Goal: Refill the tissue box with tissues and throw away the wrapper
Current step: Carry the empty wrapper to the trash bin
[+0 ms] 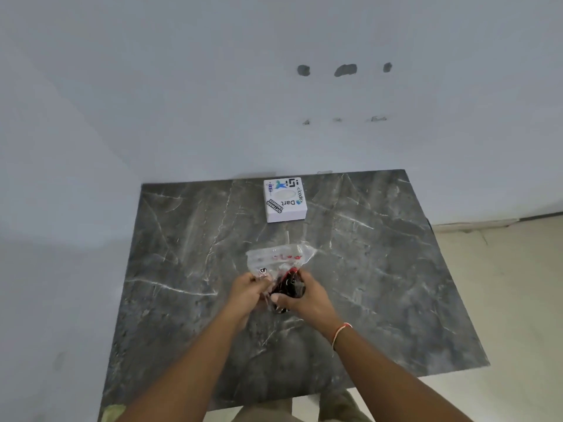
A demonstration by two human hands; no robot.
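Note:
A white square tissue box [285, 200] covered in stickers stands at the far edge of the dark marble table [182, 239], its oval top opening showing white tissue. A clear plastic wrapper [278, 258] with red print hangs crumpled between both hands above the table's middle. My left hand [248, 292] pinches its left side. My right hand [300, 295] is closed around the bunched red and black part of the wrapper. The upper part of the wrapper sticks up loose and looks hollow.
The table stands in a corner against pale blue walls [213, 86]. Beige floor [518, 284] lies to the right of the table. My legs show below the table's near edge.

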